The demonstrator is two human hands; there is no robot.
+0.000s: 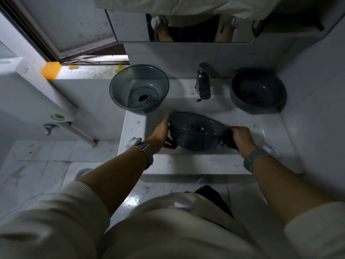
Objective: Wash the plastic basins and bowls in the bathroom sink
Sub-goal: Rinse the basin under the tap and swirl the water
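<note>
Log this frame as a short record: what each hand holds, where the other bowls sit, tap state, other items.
held item: dark translucent plastic bowl, tilted over the white sink
left hand: grips the bowl's left rim
right hand: grips the right rim together with a dark cloth
left counter: clear grey plastic basin, dark specks inside
right counter: opaque dark grey bowl, dark debris inside
chrome tap: no water visible
window ledge: orange soap bar

tap point(203, 81) blocks rear centre, bowls point(139, 88) point(258, 90) flank it, front rim point(186, 163) open
</note>
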